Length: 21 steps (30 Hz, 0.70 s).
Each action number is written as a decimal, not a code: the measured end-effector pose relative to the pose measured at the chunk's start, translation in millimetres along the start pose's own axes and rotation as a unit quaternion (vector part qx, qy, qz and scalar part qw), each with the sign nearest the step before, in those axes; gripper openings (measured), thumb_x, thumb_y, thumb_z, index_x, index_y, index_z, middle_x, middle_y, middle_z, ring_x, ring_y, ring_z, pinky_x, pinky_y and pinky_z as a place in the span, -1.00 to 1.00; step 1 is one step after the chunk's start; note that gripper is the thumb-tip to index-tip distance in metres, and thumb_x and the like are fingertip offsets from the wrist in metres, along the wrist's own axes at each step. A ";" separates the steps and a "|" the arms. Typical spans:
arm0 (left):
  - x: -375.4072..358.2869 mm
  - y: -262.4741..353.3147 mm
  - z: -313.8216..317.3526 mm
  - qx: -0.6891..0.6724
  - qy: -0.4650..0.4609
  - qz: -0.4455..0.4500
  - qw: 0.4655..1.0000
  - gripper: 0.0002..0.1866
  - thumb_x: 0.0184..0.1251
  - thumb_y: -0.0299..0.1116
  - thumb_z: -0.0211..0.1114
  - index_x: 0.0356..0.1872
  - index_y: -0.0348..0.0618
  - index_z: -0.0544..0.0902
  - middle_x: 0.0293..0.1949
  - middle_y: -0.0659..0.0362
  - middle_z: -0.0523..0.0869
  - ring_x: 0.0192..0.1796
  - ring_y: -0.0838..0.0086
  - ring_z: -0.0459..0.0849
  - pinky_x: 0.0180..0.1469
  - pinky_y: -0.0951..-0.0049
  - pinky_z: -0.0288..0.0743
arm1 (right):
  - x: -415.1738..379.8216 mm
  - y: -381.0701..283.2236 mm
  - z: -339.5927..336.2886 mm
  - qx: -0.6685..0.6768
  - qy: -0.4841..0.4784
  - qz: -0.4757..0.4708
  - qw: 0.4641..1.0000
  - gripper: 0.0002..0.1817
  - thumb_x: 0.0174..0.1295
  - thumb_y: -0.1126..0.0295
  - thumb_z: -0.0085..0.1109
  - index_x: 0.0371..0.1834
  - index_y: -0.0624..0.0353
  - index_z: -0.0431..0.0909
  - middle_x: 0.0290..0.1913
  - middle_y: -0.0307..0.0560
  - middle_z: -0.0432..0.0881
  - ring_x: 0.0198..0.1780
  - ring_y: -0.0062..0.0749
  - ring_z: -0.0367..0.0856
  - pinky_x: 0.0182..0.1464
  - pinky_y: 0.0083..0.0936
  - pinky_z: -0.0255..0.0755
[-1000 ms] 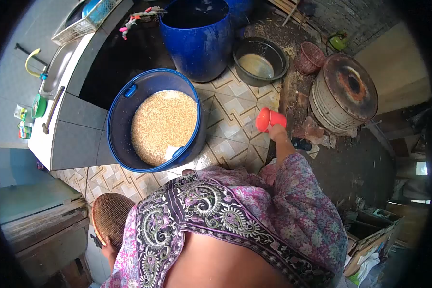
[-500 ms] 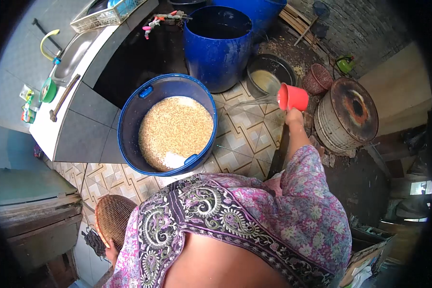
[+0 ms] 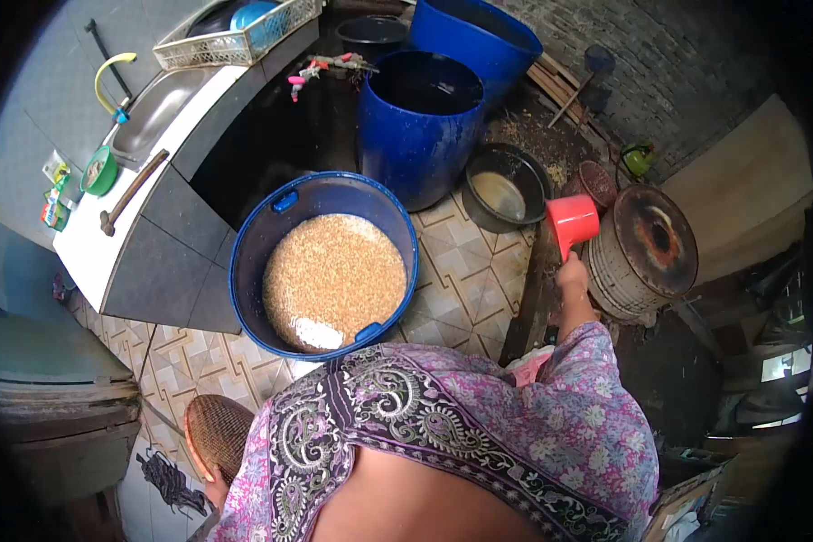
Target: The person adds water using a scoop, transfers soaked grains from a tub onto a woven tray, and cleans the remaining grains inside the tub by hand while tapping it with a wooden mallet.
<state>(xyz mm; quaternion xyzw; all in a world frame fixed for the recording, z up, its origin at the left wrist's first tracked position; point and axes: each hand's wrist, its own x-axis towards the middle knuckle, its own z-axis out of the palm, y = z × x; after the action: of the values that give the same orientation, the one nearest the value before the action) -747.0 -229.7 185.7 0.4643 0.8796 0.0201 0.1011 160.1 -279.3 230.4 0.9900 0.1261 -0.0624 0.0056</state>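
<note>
My right hand (image 3: 573,274) is wrapped round the handle of a red plastic water dipper (image 3: 574,219), held out at the right near a black basin (image 3: 497,221). No water stream shows at the dipper now. My left hand (image 3: 215,489), partly covered by the patterned clothing, grips the rim of a round woven basket (image 3: 224,435) low on the left. In front of me stands a wide blue tub (image 3: 323,180) of pale soaked grains or beans (image 3: 334,275), with whitish liquid showing at its edges. Cloudy liquid lies in the black basin.
A tall blue barrel (image 3: 420,135) of dark water stands behind the tub. To the right is a rusty-topped metal drum (image 3: 655,239). A counter with a sink (image 3: 158,113) and a hammer (image 3: 134,192) runs along the left. Dark crumpled strips (image 3: 167,483) lie on the floor.
Water was streaming leftward from the tilted dipper; the stream has gone. My right hand has turned the dipper and moved it rightward. The left hand still holds the basket. My view has shifted slightly.
</note>
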 end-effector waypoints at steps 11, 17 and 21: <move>-15.7 4.0 12.5 0.017 0.001 -0.006 1.000 -0.30 0.00 0.25 0.05 -0.46 -0.40 0.56 -0.54 -0.20 0.57 -0.37 -0.07 0.55 -0.37 0.06 0.33 | 54.2 -176.3 -53.9 0.570 -0.215 -0.135 0.782 -0.97 -0.01 0.50 0.06 -0.51 0.21 0.43 -0.60 -0.16 0.49 -0.73 -0.55 0.38 -0.72 -0.66 0.24; -38.3 4.0 21.9 -0.009 0.110 -0.073 0.991 -0.37 -0.04 0.18 0.16 -0.47 -0.38 0.53 -0.54 -0.18 0.56 -0.40 -0.03 0.55 -0.37 0.08 0.34 | 86.7 -270.6 -82.3 0.648 -0.328 -0.101 0.680 -0.93 0.05 0.46 0.02 -0.41 0.20 0.44 -0.54 -0.18 0.50 -0.64 -0.57 0.41 -0.66 -0.68 0.28; -72.8 43.8 -32.1 -0.005 0.130 -0.120 0.984 -0.49 -0.04 0.03 0.26 -0.49 -0.36 0.49 -0.58 -0.11 0.54 -0.51 0.08 0.49 -0.42 0.20 0.34 | 124.4 -339.5 -84.9 0.631 -0.273 -0.140 0.713 -0.93 0.00 0.50 0.02 -0.54 0.27 0.45 -0.61 -0.14 0.49 -0.66 -0.53 0.42 -0.66 -0.64 0.29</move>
<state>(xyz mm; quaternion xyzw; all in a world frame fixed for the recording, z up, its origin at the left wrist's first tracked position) -677.8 -262.8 234.4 0.3480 0.9347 0.0721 -0.0105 204.9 82.6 300.7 0.6748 0.1874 -0.3951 -0.5945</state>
